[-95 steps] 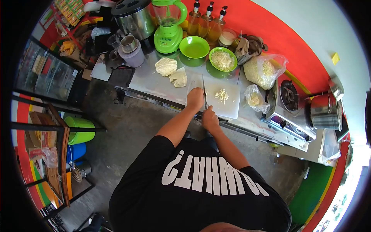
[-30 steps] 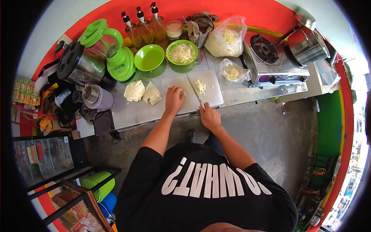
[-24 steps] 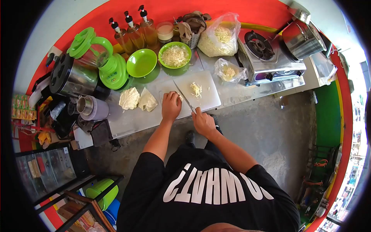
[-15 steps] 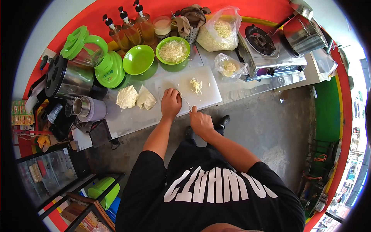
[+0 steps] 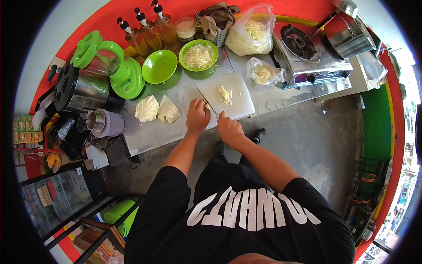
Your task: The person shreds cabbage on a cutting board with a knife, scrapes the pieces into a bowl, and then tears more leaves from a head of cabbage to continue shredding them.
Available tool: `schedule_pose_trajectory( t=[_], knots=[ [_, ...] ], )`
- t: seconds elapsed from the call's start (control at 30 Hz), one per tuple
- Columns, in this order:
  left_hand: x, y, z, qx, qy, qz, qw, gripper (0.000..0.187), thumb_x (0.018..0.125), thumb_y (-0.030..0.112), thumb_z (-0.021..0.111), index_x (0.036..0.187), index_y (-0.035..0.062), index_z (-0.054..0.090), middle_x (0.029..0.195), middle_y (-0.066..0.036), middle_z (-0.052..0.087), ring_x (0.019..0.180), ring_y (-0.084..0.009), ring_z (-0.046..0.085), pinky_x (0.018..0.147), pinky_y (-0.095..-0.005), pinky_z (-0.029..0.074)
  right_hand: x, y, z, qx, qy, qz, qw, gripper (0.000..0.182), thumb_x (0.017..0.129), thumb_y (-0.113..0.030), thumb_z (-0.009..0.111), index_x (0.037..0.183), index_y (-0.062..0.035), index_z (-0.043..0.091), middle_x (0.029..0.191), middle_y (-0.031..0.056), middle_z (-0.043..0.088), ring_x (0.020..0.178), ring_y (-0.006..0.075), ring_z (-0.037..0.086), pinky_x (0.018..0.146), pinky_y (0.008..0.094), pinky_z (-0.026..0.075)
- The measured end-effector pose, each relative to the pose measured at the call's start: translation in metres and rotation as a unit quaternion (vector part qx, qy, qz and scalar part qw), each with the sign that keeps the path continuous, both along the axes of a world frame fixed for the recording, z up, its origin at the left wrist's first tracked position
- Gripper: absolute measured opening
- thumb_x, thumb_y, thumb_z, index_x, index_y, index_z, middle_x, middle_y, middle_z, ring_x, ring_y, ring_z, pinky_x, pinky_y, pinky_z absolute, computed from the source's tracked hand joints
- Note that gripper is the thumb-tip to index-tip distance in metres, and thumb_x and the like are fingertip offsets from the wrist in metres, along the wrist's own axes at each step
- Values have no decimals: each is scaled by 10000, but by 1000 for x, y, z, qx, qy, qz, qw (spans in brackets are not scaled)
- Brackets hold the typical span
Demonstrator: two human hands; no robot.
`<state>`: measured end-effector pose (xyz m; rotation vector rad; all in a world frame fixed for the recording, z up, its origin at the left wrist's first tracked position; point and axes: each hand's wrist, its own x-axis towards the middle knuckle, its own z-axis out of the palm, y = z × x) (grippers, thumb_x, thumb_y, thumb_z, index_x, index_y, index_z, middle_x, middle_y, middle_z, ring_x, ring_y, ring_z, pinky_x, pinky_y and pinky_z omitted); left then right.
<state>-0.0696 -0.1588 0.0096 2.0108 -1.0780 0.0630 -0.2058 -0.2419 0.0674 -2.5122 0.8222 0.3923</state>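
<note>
On the white cutting board (image 5: 243, 104), my left hand (image 5: 198, 116) is closed, its fingers curled over a pale piece of cabbage that it mostly hides. My right hand (image 5: 230, 132) grips the handle of a knife (image 5: 205, 98) at the board's near edge. The blade slants up and left across the board, just beside my left fingertips. A small heap of shredded cabbage (image 5: 225, 95) lies right of the blade. Left of the board rest two cabbage chunks, one rounded (image 5: 147, 108) and one wedge-shaped (image 5: 169, 110).
Behind the board stand a green bowl of shreds (image 5: 199, 56) and another green bowl (image 5: 159, 67). A green blender (image 5: 127, 79) and pump bottles (image 5: 164, 31) line the back left. Bagged shreds (image 5: 250, 37), a smaller bag (image 5: 263, 75) and a gas stove (image 5: 307, 66) are right.
The knife blade now points farther up and left, with more of it showing past my left fingers. My right hand has shifted slightly forward. The whole view has moved a little.
</note>
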Motion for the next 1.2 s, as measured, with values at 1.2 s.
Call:
schedule_pose_trajectory(
  t=[1.2],
  knots=[
    [3,-1,-9,-30,21,44,998,103,789,24,675,843,19,588,901,-131,596,935,-362,591,773,-455,485,18,8,5,1,23,13,1000,262,934,-61,560,1131,48,427,956,294,708,915,433,728,795,495,596]
  ],
)
